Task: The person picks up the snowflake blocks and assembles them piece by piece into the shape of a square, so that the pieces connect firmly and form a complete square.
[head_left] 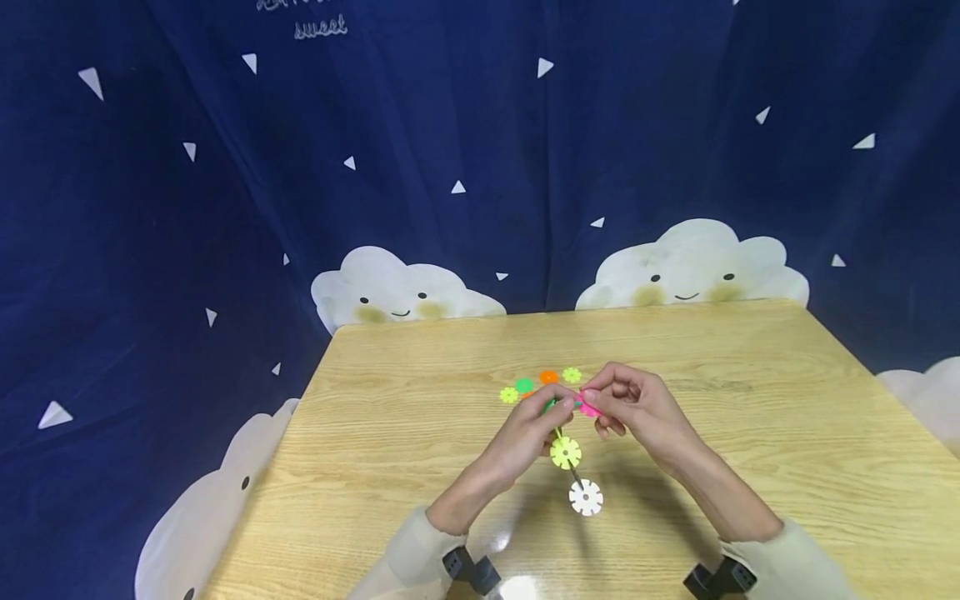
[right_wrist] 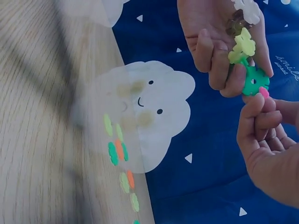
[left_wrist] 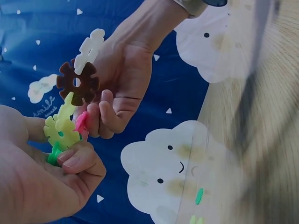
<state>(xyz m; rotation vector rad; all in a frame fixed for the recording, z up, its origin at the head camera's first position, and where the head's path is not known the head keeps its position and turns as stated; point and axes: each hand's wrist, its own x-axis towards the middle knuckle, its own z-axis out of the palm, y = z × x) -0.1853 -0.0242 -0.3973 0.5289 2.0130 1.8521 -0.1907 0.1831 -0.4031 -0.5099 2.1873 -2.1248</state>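
On my head feed, the largest thing is a dark blue curtain (head_left: pixel 420 108) with white triangles and smiling clouds, hung behind the far edge of a wooden worktop (head_left: pixel 390 450). Over the worktop's middle I see both hands at work, wrists coming in from the near edge. The left hand (head_left: pixel 525 429) grasps the green end of a chain (head_left: pixel 567 461) of notched plastic discs; the right hand (head_left: pixel 637 408) pinches a single pink disc (head_left: pixel 590 409). The chain hangs from the left hand toward the near edge: from the green disc (right_wrist: pixel 259 77) it runs through yellow discs (head_left: pixel 558 455) and a brown disc (left_wrist: pixel 87 84) to a white disc (head_left: pixel 578 502) at its lower end. My right wrist view shows the pink disc at the green one's rim; I cannot tell whether they are slotted together. Past the hands, toward the far edge and slightly nearer the left edge than the right, lie loose discs (head_left: pixel 524 385) in yellow, green and orange.
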